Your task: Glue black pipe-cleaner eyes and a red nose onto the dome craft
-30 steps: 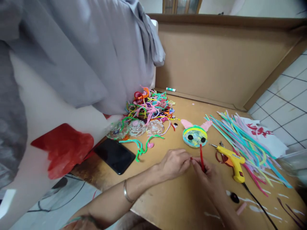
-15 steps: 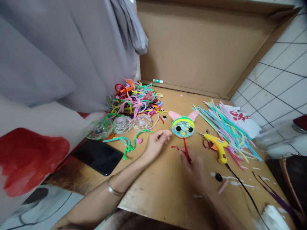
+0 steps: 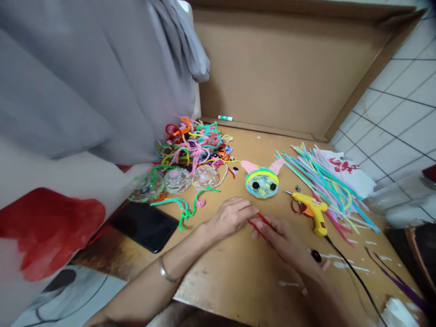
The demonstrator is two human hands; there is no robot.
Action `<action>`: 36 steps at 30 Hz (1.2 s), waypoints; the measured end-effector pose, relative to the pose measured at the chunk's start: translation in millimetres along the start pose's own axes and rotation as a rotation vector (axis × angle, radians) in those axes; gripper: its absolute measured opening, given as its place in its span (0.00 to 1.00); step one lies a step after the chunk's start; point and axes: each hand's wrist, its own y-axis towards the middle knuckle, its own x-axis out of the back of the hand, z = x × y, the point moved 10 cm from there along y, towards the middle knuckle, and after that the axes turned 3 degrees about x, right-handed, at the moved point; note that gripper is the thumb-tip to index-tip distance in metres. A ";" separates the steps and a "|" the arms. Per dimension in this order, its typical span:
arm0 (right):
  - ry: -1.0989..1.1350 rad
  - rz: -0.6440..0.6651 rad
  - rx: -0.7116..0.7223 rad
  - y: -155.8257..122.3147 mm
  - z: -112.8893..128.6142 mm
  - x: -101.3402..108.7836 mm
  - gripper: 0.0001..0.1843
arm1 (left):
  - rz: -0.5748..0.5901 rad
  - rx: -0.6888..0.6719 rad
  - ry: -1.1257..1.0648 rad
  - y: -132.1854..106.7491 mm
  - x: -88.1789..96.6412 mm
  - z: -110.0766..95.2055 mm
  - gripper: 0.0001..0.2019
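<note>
Your left hand point(image 3: 234, 215), half a second ago apart from the right, now meets your right hand point(image 3: 281, 237) above the counter point(image 3: 214, 277). Between them is a bent red pipe cleaner point(image 3: 263, 218), two strands showing. Your right fingers are clamped on it; your left fingers curl at its far end, though you cannot tell whether they grip. Its upper strand, earlier pointing up to the pink-eared animal face point(image 3: 262, 185), now slants toward your left hand. The face lies just beyond, left of the yellow glue gun point(image 3: 315, 211).
</note>
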 end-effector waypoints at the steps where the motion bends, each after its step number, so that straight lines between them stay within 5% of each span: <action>1: 0.022 -0.024 -0.021 -1.6 -2.0 5.5 0.24 | -0.043 0.021 0.033 0.8 5.3 3.1 0.10; 7: 0.304 -0.055 -0.086 -13.4 -10.0 23.5 0.25 | -0.403 0.320 0.041 -1.2 70.1 40.4 0.08; 11: 0.575 0.009 -0.060 -16.3 -6.8 15.3 0.21 | -0.510 0.605 -0.083 -14.9 95.3 78.1 0.11; 16: 0.602 0.072 -0.077 -16.2 -4.7 4.4 0.20 | -0.574 0.816 -0.462 -29.8 85.0 111.9 0.16; 20: 0.396 0.136 -0.124 -17.1 -9.1 2.3 0.23 | -0.632 0.877 -0.792 -33.4 71.5 122.8 0.18; 24: 0.241 0.205 -0.068 -15.2 -6.4 -7.3 0.25 | -0.429 0.780 -0.630 -18.4 68.8 101.1 0.16; 27: 0.375 0.152 -0.052 -9.5 -5.6 -11.4 0.38 | -0.132 0.535 -0.401 0.5 53.3 61.7 0.12; 30: 0.549 0.178 -0.077 -6.3 -5.6 -17.3 0.39 | 0.044 0.335 -0.358 6.5 34.9 30.5 0.11; 36: 0.549 0.495 0.088 -24.6 18.1 -24.3 0.56 | 0.037 0.269 -0.389 6.4 30.7 24.9 0.09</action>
